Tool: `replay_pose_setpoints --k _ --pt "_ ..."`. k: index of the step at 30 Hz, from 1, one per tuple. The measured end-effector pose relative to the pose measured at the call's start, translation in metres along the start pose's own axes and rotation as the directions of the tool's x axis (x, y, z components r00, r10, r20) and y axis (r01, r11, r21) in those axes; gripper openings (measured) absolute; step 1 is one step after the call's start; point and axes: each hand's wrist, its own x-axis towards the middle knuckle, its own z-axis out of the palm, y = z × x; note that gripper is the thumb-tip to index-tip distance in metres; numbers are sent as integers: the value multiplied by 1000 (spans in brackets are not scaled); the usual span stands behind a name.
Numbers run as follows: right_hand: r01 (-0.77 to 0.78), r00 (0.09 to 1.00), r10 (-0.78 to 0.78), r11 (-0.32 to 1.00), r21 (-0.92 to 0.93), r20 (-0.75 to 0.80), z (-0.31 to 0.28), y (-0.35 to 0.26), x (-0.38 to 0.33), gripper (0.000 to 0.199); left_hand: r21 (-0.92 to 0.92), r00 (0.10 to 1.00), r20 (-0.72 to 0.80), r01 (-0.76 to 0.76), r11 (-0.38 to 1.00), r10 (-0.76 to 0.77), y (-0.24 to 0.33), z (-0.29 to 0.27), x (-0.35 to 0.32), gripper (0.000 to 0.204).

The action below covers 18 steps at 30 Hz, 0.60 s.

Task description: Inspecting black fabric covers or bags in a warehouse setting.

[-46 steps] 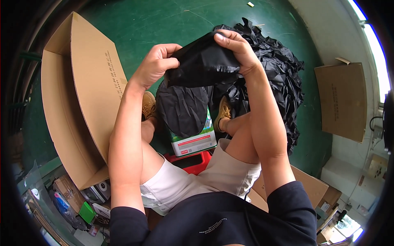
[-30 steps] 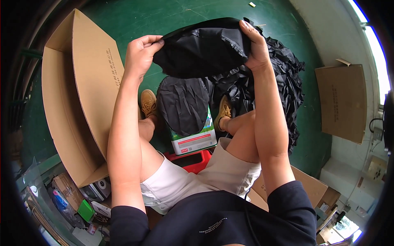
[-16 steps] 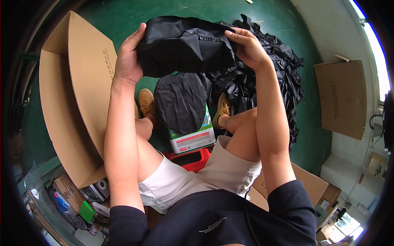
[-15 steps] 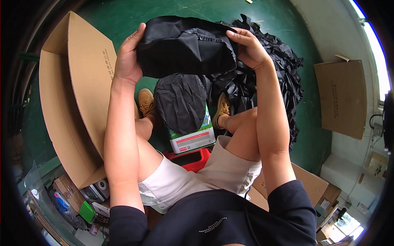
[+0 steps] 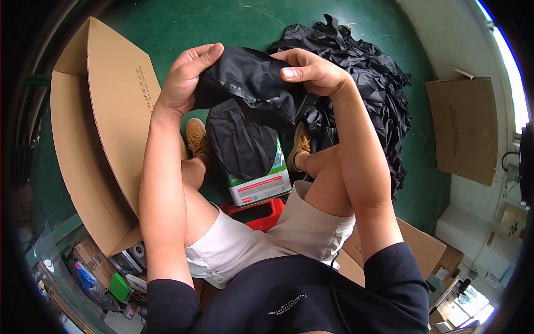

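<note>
Between my hands hangs a black fabric cover (image 5: 250, 78) with a gathered, stitched edge, its middle sagging. My left hand (image 5: 186, 78) grips its left end, thumb on top. At its right end my right hand (image 5: 311, 72) holds the cloth, thumb extended and fingers behind. Just below, a round black fabric piece (image 5: 243, 139) lies flat on a white and green box (image 5: 260, 189) between my feet. A large heap of crumpled black fabric pieces (image 5: 361, 83) spreads over the floor beyond my right hand.
A tall open cardboard box (image 5: 119, 100) stands close to my left arm. Another cardboard box (image 5: 464, 128) leans by the right wall. A red plastic object (image 5: 264, 214) sits between my legs. Assorted items, including a green one (image 5: 118, 286), lie at lower left on the green floor's edge.
My hands have come closer together and a little lower, the right one moving left. The fabric cover, stretched wide before, now folds and droops between them.
</note>
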Motion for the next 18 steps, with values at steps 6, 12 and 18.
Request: replay_pose_setpoints --k 6,12,18 --pt "-50 994 53 998 -34 97 -2 10 12 37 32 997 17 72 997 -72 -4 5 1 27" --pt "-26 997 18 995 95 82 7 11 15 30 55 998 -5 56 997 -56 -1 8 0 27" --pt "79 995 -91 975 207 49 7 10 14 30 38 997 43 67 997 -69 -3 4 1 29"
